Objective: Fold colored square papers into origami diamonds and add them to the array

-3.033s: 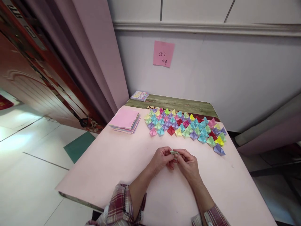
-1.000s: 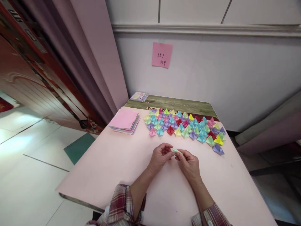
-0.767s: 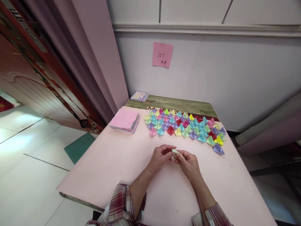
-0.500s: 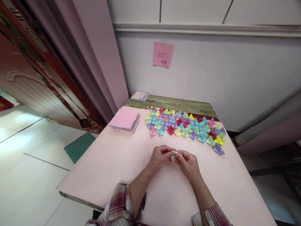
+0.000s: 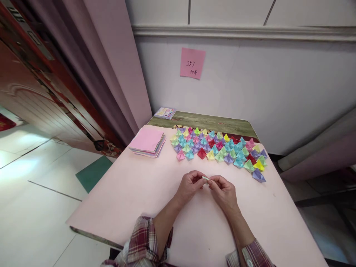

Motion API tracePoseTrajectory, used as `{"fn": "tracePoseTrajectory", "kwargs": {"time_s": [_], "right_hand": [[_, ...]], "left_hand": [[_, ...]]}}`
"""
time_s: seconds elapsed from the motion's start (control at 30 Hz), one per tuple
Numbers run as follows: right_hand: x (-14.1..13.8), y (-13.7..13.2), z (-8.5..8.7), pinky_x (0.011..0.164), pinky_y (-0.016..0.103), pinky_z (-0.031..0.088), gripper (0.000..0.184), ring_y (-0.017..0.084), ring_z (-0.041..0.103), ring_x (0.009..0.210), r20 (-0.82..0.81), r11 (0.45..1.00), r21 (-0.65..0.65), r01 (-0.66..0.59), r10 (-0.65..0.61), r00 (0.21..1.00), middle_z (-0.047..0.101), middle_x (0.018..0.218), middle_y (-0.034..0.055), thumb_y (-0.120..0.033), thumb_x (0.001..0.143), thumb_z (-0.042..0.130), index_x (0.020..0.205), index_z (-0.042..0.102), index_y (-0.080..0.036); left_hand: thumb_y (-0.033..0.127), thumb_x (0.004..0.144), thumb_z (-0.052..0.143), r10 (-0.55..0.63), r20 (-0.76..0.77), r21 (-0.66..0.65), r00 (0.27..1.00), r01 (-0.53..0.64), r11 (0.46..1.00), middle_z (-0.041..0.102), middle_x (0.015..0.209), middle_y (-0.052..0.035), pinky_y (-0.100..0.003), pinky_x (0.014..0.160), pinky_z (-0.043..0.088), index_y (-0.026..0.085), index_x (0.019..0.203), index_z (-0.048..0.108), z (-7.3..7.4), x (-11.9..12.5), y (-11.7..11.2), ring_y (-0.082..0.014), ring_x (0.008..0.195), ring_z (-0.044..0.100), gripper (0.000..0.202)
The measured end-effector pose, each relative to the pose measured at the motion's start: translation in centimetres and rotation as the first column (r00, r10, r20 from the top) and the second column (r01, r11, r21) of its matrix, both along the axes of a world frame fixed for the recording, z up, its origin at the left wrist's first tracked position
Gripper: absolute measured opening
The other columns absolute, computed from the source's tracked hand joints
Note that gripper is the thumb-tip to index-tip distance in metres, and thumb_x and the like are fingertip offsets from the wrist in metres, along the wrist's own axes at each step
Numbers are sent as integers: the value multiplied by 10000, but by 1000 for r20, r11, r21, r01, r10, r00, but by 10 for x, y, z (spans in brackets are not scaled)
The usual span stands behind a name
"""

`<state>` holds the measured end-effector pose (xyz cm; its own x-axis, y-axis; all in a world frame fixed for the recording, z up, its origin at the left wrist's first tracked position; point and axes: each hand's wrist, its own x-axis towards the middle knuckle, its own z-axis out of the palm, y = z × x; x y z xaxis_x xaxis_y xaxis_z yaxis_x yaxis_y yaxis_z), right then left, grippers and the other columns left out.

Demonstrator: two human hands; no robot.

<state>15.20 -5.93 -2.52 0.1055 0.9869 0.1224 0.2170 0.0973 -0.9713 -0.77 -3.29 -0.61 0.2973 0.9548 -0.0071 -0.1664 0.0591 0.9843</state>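
Between my fingertips is a small piece of folded light green paper (image 5: 205,178), seen nearly edge-on; most of it is hidden by my fingers. My left hand (image 5: 191,184) pinches its left end, and my right hand (image 5: 223,191) pinches its right end. Both hands are held close together above the pink tabletop (image 5: 133,200). Beyond them lie several rows of small folded paper boats (image 5: 219,157) in blue, green, purple, yellow, red and pink.
A stack of coloured square paper (image 5: 147,141) with a pink sheet on top sits at the table's left. Behind it, a printed packet (image 5: 165,112) rests on a green wood-look strip (image 5: 205,120). A pink note (image 5: 193,63) is stuck to the wall. A curtain (image 5: 119,59) hangs at left.
The fingers of both hands have shifted slightly on the green paper, which now shows as a thinner strip. My right fingertips sit a little farther right. The boats and the stack stay put.
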Motion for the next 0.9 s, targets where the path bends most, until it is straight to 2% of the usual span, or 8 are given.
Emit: {"fn": "tracePoseTrajectory", "kwargs": {"time_s": [0.13, 0.27, 0.4, 0.5, 0.6, 0.7, 0.8, 0.9], "right_hand": [[-1, -1, 4, 512, 222, 424, 278, 129, 539, 541, -2, 999, -22, -50, 50, 999, 621, 610, -2, -443, 817, 660, 756, 665, -172], [-1, -2, 7, 539, 227, 437, 290, 138, 561, 565, 14, 998, -26, -65, 66, 998, 626, 612, -1, -457, 815, 661, 745, 666, -176], [1, 0, 4, 549, 240, 454, 306, 145, 574, 557, -6, 995, -82, -54, 54, 999, 625, 591, -1, -475, 797, 677, 729, 672, -178], [1, 2, 2, 503, 237, 437, 334, 131, 540, 515, -105, 986, -139, -90, 76, 992, 611, 580, 1, -496, 786, 686, 767, 681, -163], [1, 2, 2, 477, 240, 428, 440, 122, 510, 482, -211, 981, -170, -92, 55, 976, 593, 580, -6, -531, 819, 639, 1014, 687, -139], [1, 0, 4, 445, 229, 398, 567, 107, 462, 439, -260, 982, -184, 39, -87, 962, 562, 567, -25, -558, 877, 549, 1240, 593, -125], [1, -1, 6, 429, 210, 367, 531, 98, 436, 439, -250, 968, -167, 189, -227, 941, 541, 571, -32, -562, 904, 500, 1201, 606, -134], [1, -1, 5, 415, 200, 343, 450, 97, 435, 453, -214, 956, -144, 254, -281, 936, 537, 587, -27, -559, 889, 523, 1025, 655, -150]], "left_hand": [[348, 784, 683, -2, -101, 51, 995, 7, 999, 586, 655, 5, -219, 558, 408, 143, 749, 657, 2, -2, -1, -97, 570, 500, 210], [327, 771, 681, 36, -144, 97, 989, -22, 995, 557, 650, 9, -217, 577, 376, 145, 691, 630, 4, -5, -1, -99, 600, 471, 205], [365, 772, 670, -6, -117, 30, 993, 10, 999, 515, 611, 24, -212, 547, 343, 149, 689, 614, 2, -3, -1, -93, 568, 425, 238], [412, 757, 677, 13, -153, -8, 988, -15, 1000, 491, 580, 36, -212, 518, 315, 152, 671, 602, -2, 1, 0, -88, 536, 400, 284], [491, 770, 654, 151, -282, 36, 947, -147, 988, 461, 528, 43, -225, 510, 306, 160, 596, 571, -4, 0, 2, -93, 511, 393, 383], [521, 844, 557, 367, -359, 127, 858, -344, 930, 459, 500, 48, -234, 526, 320, 177, 618, 570, -4, -7, 6, -106, 499, 416, 412], [463, 886, 503, 502, -357, 181, 788, -469, 864, 486, 523, 51, -233, 543, 338, 194, 717, 583, -4, -16, 10, -120, 516, 456, 328], [377, 876, 518, 497, -339, 208, 799, -452, 868, 519, 585, 39, -229, 562, 369, 197, 767, 589, -7, -19, 12, -125, 556, 487, 222]]}}
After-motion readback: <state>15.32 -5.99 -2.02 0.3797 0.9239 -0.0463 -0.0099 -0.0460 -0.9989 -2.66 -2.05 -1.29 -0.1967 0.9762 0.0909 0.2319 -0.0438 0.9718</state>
